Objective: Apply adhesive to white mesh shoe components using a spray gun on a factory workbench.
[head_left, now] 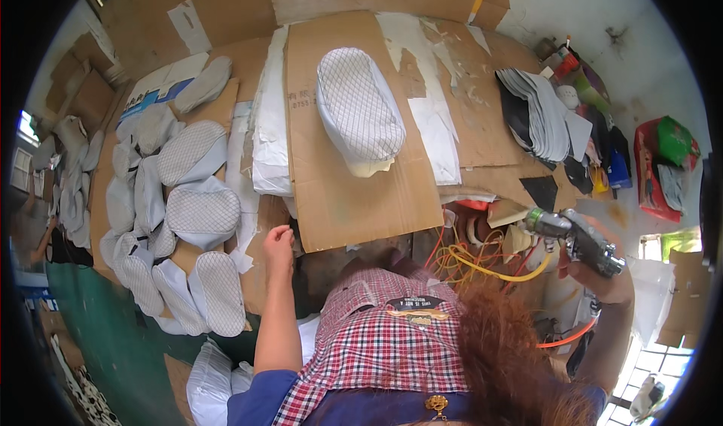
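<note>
My right hand [601, 281] grips a metal spray gun [586, 245] with a green end, held out at the right beyond the bench edge. An orange hose [570, 337] runs up to its handle. My left hand [279, 244] is closed, fingers pressed together, just left of the near end of a cardboard sheet [361, 211]; whether anything small is between the fingers is hidden. A pale grey padded piece with a diamond-quilted top [360, 102] lies on that sheet, apart from both hands, with a cream edge showing at its near end.
Several similar quilted pieces [202, 215] crowd the left side of the bench. Stacked grey sheets [538, 117] lie at the right, near a red and green bag [666, 166]. Tangled yellow and red hoses [482, 260] hang below the bench edge.
</note>
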{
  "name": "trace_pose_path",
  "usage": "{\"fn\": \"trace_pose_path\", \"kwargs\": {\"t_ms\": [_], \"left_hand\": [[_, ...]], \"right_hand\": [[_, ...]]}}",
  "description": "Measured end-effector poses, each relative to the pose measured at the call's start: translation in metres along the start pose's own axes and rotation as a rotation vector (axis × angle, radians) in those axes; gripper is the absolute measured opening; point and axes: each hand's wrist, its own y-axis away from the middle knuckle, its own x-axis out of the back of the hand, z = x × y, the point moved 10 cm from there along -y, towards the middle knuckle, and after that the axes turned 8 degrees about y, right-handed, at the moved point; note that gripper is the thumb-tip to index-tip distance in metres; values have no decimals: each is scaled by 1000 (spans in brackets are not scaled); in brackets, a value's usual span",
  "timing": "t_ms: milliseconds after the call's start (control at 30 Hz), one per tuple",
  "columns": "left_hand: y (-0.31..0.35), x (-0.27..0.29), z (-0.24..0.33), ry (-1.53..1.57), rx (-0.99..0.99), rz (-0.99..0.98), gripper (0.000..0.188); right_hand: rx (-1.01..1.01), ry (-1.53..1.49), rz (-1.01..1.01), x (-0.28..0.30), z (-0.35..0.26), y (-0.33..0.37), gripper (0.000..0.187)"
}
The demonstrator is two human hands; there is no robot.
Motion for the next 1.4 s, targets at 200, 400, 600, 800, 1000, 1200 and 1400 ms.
{"fn": "trace_pose_path", "kwargs": {"t_ms": [200,400,600,800,1000,1200,1400], "left_hand": [[-10,-126,20,45,37,-111,22],[0,-220,23,241,315,-69,28],[-4,-229,22,301,280,99,11],[-5,-244,27,316,252,83,12],[-5,-226,65,207,-37,191,5],[-24,-303,184,501,-170,72,10],[-52,-322,295,877,-185,-128,4]], "right_hand": [[134,-134,85,18,-5,-40,55],[157,-97,-51,42,15,-53,55],[341,-191,-32,51,9,-93,53],[286,-147,51,89,37,-111,47],[269,-282,14,69,40,-135,44],[361,-220,44,68,91,-176,37],[486,371,334,6,226,-315,48]]}}
